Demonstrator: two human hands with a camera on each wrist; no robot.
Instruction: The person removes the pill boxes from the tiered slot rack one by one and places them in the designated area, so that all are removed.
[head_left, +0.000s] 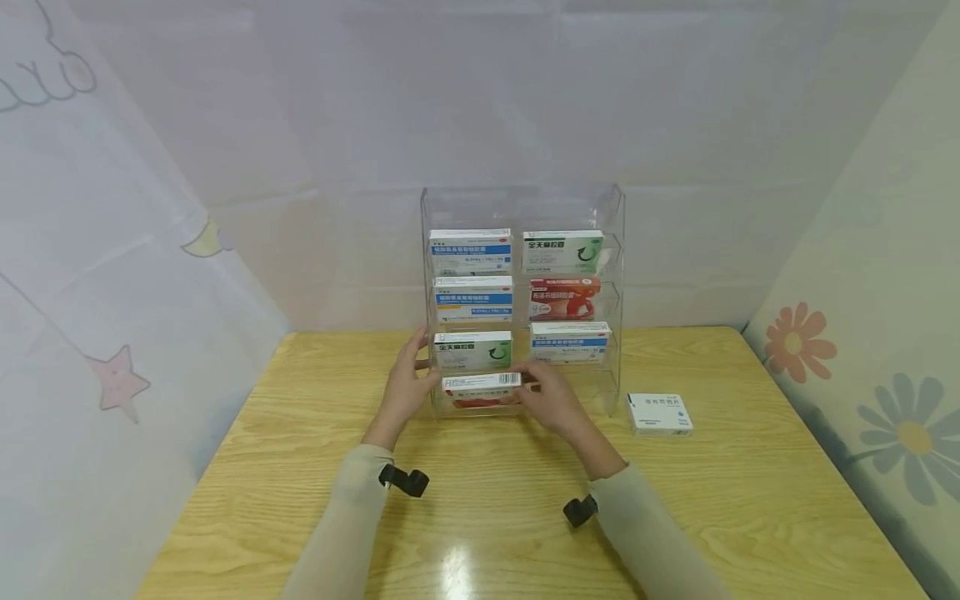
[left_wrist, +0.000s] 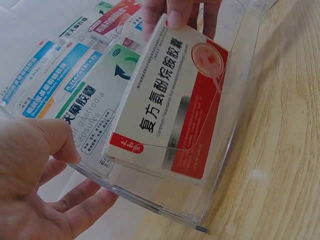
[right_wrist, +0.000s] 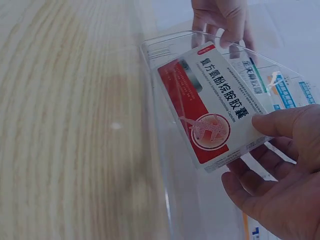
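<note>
A clear acrylic display rack (head_left: 609, 385) stands on the table with medicine boxes in its tiers. My right hand (head_left: 553, 398) pinches the right end of a red and white medicine box (left_wrist: 172, 105) at the lowest tier, thumb on its front and fingers behind. The box leans back in the tier, its lower part behind the clear front lip. At the rack's left side, my left hand (head_left: 408, 385) grips the edge, its thumb (left_wrist: 65, 145) at the front and fingers around the outside. Close to that thumb is a green and white medicine box (head_left: 472, 352) one tier up.
Blue and white boxes (head_left: 471, 254) fill the upper left tiers. On the right are another green and white box (head_left: 562, 253), a red box (head_left: 564, 300) and a blue and white box (head_left: 570, 343). A white box (head_left: 660, 414) lies on the wooden table (head_left: 480, 500), right of the rack.
</note>
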